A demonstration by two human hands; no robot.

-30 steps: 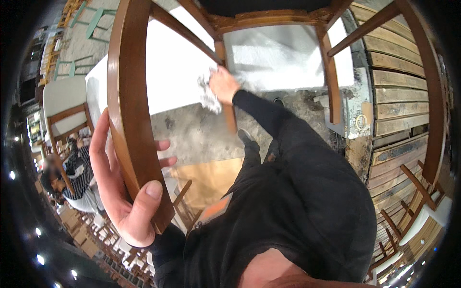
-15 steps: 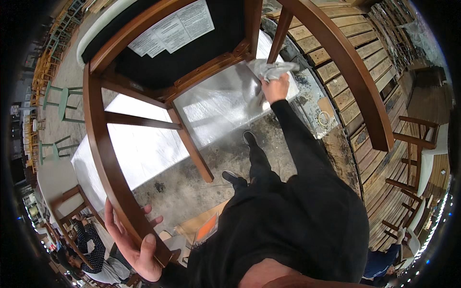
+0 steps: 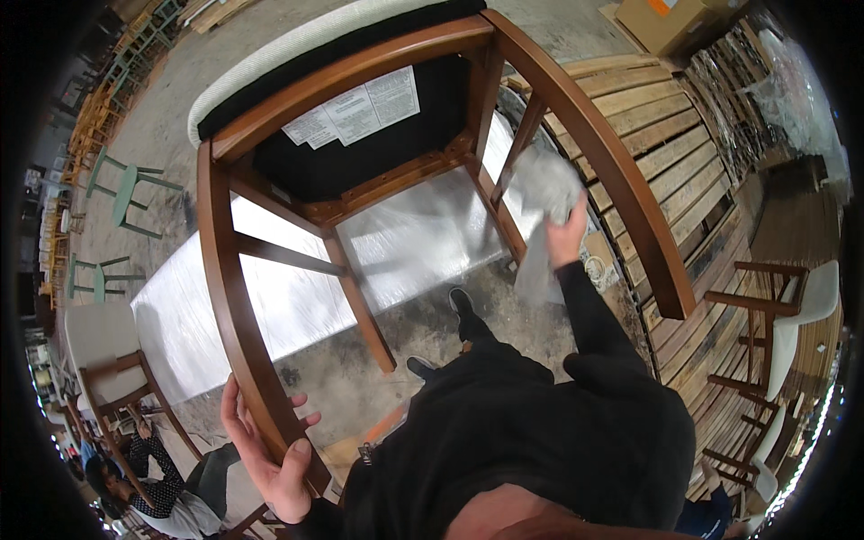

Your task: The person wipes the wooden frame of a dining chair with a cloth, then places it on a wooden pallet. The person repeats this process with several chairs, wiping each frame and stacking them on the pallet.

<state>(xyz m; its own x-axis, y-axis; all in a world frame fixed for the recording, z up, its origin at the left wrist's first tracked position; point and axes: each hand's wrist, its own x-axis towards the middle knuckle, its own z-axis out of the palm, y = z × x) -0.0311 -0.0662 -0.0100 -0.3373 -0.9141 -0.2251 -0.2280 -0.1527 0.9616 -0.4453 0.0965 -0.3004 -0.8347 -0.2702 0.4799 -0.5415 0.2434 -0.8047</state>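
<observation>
A brown wooden chair (image 3: 490,40) is tipped so its black seat underside (image 3: 297,166) faces me, with white paper labels on it. Its pale fabric seat edge shows at the far side. My left hand (image 3: 274,454) is closed around the near end of the left leg (image 3: 236,315), thumb on one side and fingers on the other. In my right hand (image 3: 567,236) is a crumpled pale grey cloth (image 3: 544,184), partly hanging down and blurred. The cloth is between the chair's right-hand legs, beside a brace; whether it touches the wood I cannot tell.
A table covered in shiny wrap (image 3: 288,279) stands beneath the chair. Wooden pallets (image 3: 630,117) and a tape roll (image 3: 595,267) are on the right, with more chairs (image 3: 783,297) beyond. Green stools (image 3: 126,193) stand left. A seated person (image 3: 171,486) is at lower left.
My right hand has moved right and nearer with the cloth, which now hangs more loosely. The chair appears shifted in view, its left leg further right, with my left hand still around it.
</observation>
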